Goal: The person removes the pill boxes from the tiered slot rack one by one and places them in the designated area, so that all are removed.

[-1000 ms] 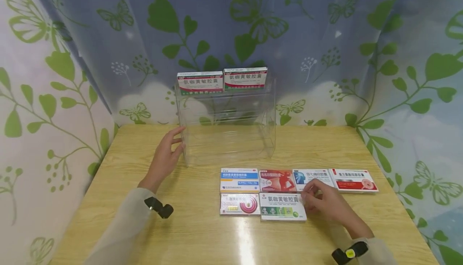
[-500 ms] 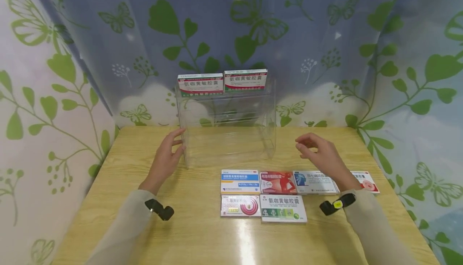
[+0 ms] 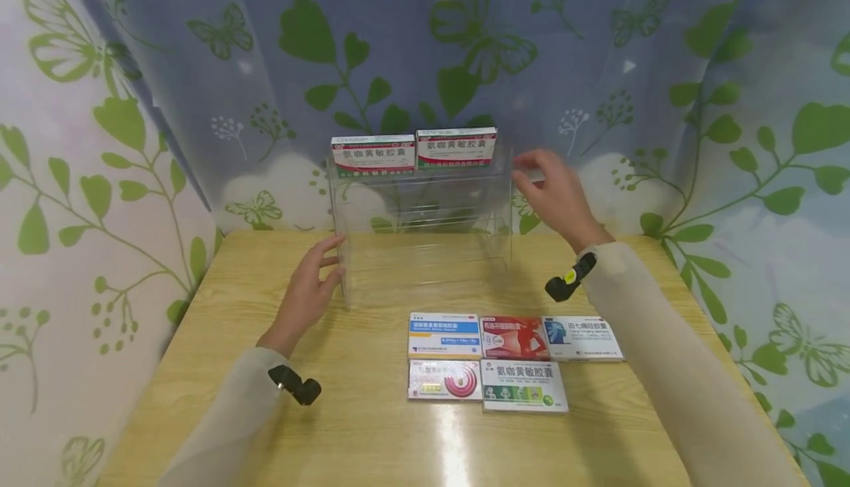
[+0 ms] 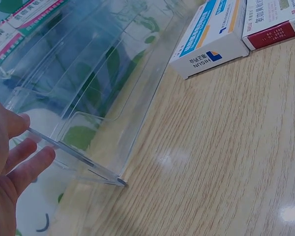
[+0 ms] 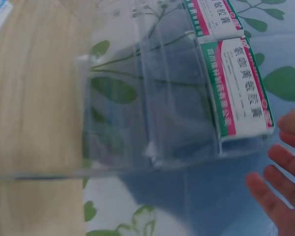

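Observation:
A clear plastic display rack [image 3: 425,210] stands upright at the back of the table. On its top tier are two white, red and green medicine boxes, a left one [image 3: 373,155] and a right one [image 3: 456,147]. My left hand [image 3: 307,288] touches the rack's left side panel with its fingertips, as the left wrist view also shows. My right hand [image 3: 554,195] is at the upper right edge of the rack. In the right wrist view its slightly bent fingers [image 5: 265,194] are beside the right box and hold nothing; whether they touch the rack I cannot tell.
On the table [image 3: 372,428] several medicine boxes lie flat: a blue-and-white one [image 3: 443,336], a red one [image 3: 514,338], a white one with a blue picture [image 3: 583,339], a pink-ringed one [image 3: 443,381] and a green-and-white one [image 3: 524,385]. A patterned curtain [image 3: 412,44] hangs behind the rack.
My right hand has moved from the green-and-white box up and away to the rack's upper right edge. The right sleeve now covers the rightmost box. My left hand has stayed at the rack.

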A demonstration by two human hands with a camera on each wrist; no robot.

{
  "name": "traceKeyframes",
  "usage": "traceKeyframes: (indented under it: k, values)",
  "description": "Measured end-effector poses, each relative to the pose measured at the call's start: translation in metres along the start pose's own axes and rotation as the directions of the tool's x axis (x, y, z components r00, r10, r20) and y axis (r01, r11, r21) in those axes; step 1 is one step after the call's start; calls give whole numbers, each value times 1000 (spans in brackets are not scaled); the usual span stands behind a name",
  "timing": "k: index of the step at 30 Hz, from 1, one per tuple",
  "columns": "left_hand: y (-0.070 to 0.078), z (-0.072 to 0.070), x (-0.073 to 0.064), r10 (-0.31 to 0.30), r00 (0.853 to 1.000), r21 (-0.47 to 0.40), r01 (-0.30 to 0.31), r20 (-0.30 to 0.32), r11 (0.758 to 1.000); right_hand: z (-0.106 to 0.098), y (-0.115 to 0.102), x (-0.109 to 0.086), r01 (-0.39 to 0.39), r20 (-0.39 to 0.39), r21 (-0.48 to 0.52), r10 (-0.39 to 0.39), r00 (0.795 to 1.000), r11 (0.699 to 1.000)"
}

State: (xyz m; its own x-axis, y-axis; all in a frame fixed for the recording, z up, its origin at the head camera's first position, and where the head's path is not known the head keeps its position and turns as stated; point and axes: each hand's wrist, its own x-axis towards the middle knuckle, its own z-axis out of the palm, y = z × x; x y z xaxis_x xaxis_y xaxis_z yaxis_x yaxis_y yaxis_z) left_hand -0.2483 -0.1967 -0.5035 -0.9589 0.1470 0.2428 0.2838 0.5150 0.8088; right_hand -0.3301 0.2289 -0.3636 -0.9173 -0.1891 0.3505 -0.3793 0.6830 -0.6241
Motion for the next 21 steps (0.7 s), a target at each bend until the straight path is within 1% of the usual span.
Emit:
traceKeyframes:
  k: [3,6,8,10,13,15,17,21]
  values:
    - [0,0,-1,-5,1000,-2,5,6,1000,6,-10,20,48,-39,-39,-50,998,998]
    - [-1,1,0,-3,1000,-7,3,5,1000,11,-19,39,92,-54,-100,-97,994,991]
    - [-1,1,0,-3,1000,-12,3,3,1000,13,-25,49,99,-28,-134,-104,994,986]
    - [-2,1,0,-5,1000,-9,5,0,1000,15,-31,57,90,18,-178,-89,996,980]
    - [-2,-1,0,-14,1000,-8,14,0,1000,18,-39,65,70,97,-261,-46,994,963]
    - [-1,-1,0,-17,1000,-9,17,2,1000,20,-42,67,74,120,-312,-37,992,947]
    - [-1,-1,0,-16,1000,-15,16,-1,1000,22,-43,67,78,110,-329,-44,993,941]
    - [-1,-1,0,-3,1000,-20,3,-10,1000,26,-42,66,84,38,-314,-76,996,946]
